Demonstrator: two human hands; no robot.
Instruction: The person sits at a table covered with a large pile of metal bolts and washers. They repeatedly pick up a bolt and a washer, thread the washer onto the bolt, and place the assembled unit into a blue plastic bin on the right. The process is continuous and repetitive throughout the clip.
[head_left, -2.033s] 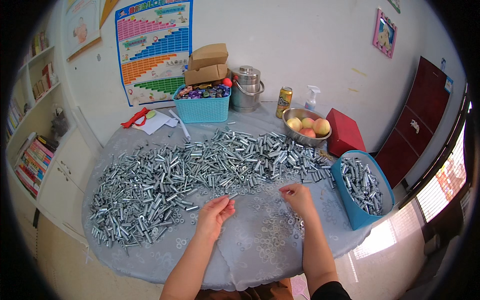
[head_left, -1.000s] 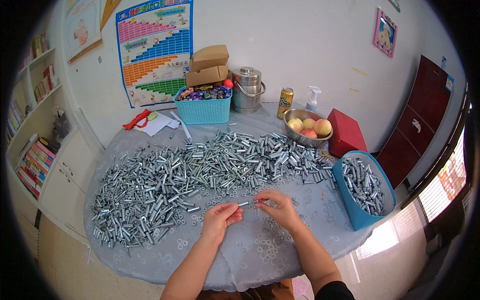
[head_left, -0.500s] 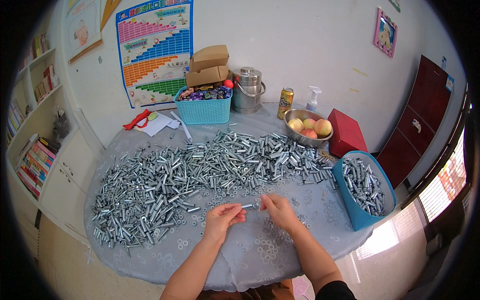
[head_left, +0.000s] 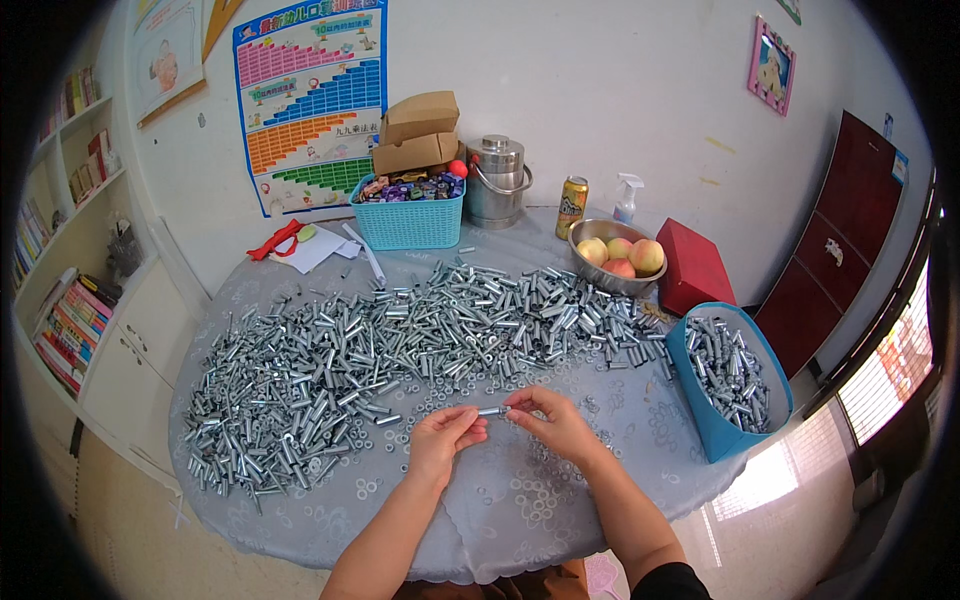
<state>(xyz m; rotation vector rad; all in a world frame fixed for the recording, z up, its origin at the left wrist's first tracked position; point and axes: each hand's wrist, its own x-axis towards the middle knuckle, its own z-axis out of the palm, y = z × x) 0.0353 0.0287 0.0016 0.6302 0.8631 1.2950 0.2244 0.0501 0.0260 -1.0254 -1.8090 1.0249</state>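
I had the tube (head_left: 491,411) pinched by its left end between the thumb and finger of my left hand (head_left: 446,436), and my right hand (head_left: 546,418) was closed on its other end; whether a smaller piece sat there too, I couldn't tell. The tube lay nearly level between my hands, above the cloth (head_left: 470,535).

Right of my grip stood a blue bin (head_left: 715,435), well filled with metal pieces (head_left: 730,375). Beyond my right hand, a steel bowl (head_left: 617,282) held fruit (head_left: 647,257), beside a red box (head_left: 696,265). Farther off and left of my grip, a turquoise basket (head_left: 410,225) was heaped with small mixed things (head_left: 412,187), an open carton (head_left: 415,150) on top; a lidded steel pail (head_left: 495,180) stood just beside it.

The heap (head_left: 300,385) of metal parts spread beyond my fingers and round to my left, its near fringe close to my left hand. Washers (head_left: 535,498) lay below my right hand. Cloth stretched between my forearms to the scalloped near edge (head_left: 455,575).
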